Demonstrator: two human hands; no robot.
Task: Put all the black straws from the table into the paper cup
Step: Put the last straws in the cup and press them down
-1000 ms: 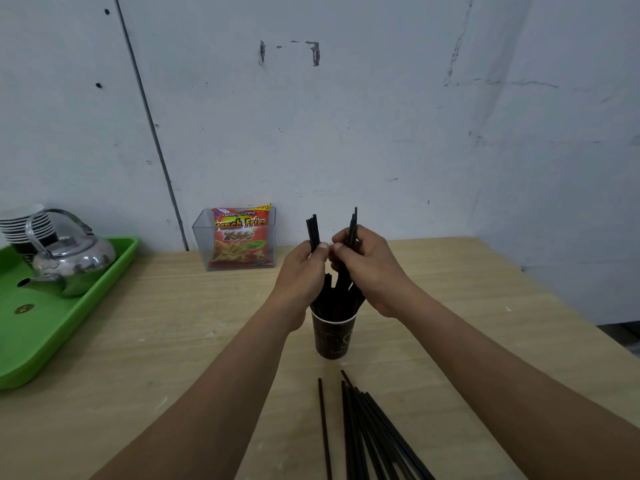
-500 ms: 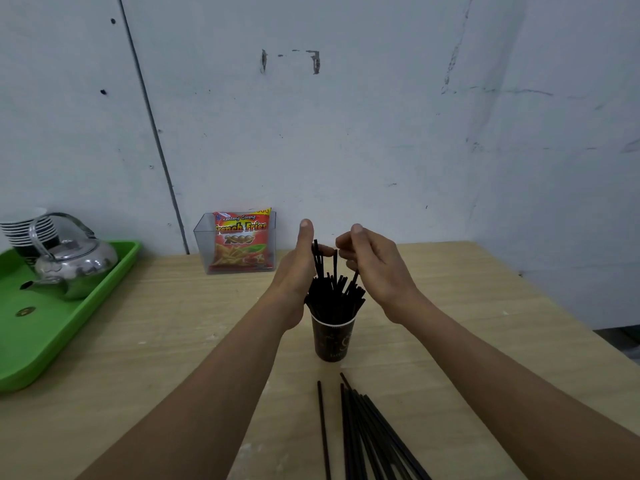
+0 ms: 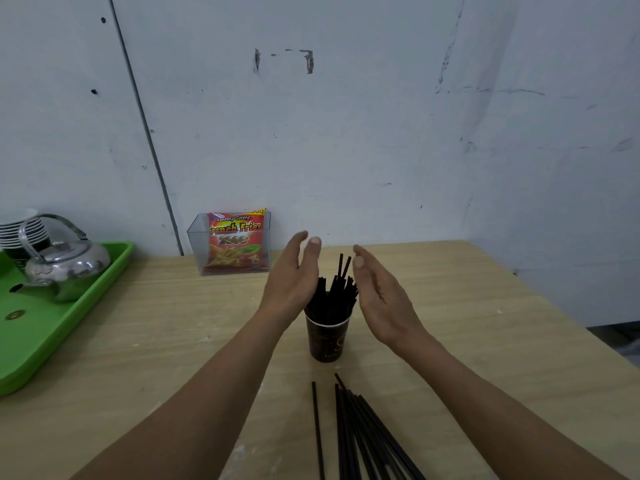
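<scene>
Now that I've let that bunch go, my left hand (image 3: 294, 278) and right hand (image 3: 377, 292) are flat and empty either side of the paper cup (image 3: 327, 341), the dropped straws (image 3: 334, 292) standing between my palms. More loose straws (image 3: 360, 431) wait below my wrists, so they're next.

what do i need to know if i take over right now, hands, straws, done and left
Paper cup upright on the table, a bunch of black straws standing in it: done.
Left hand open, empty, just left of that bunch.
Right hand open, empty, just right of it.
Left to do: the loose straws lying on the table on the near side of the cup go in.
</scene>
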